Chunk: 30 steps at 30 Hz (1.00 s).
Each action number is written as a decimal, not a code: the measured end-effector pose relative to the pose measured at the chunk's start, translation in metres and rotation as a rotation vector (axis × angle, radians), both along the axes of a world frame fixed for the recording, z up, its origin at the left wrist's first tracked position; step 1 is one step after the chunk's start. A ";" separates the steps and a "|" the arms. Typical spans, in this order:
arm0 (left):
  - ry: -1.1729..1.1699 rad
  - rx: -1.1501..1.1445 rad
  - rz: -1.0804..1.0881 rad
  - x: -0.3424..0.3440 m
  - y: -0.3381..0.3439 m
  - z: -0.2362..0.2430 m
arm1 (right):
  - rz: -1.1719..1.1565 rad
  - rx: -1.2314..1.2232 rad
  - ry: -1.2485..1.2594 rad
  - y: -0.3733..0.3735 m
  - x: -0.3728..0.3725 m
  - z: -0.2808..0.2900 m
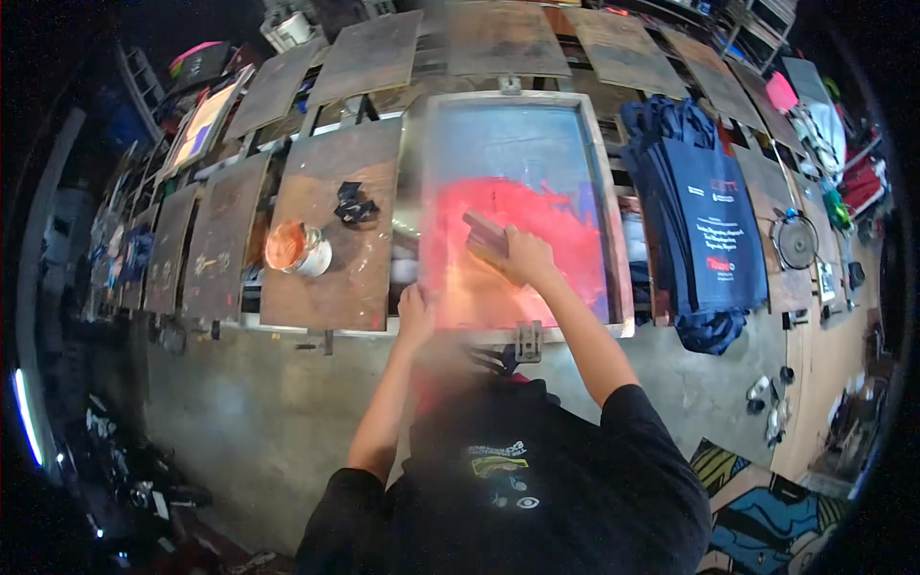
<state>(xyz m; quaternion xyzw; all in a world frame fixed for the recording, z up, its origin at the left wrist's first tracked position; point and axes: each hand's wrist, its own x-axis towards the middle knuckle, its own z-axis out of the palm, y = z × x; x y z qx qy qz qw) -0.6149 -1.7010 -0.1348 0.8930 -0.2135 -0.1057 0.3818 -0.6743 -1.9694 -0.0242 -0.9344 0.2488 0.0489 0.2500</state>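
Note:
A silk-screen frame (614,220) lies on the bench in front of me, its mesh coated with wet pink-red ink (565,225) over a blue field. My right hand (529,257) is closed round a wooden squeegee (486,235), which tilts across the inked mesh near its middle. At the frame's near left corner, my left hand (415,314) grips the edge with its fingers curled. A metal clamp (528,342) sits on the near edge, and a blurred smear covers part of the frame's left side.
Left of the frame, a board (331,172) carries an open tub of orange-red ink (299,249) and a crumpled black rag (356,204). Navy tote bags (704,211) are stacked on the right. More wooden boards line the back, and a round metal object (794,240) lies far right.

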 end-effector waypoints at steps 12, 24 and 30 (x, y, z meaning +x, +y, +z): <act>-0.498 0.186 -0.222 0.021 -0.046 0.097 | 0.510 -0.320 0.130 0.015 0.051 -0.027; -0.708 0.354 -0.759 0.099 -0.127 0.099 | 0.091 -0.219 -0.214 -0.008 -0.004 -0.038; -0.617 0.476 -0.734 0.097 -0.144 0.096 | 0.036 -0.296 -0.234 -0.009 -0.007 -0.044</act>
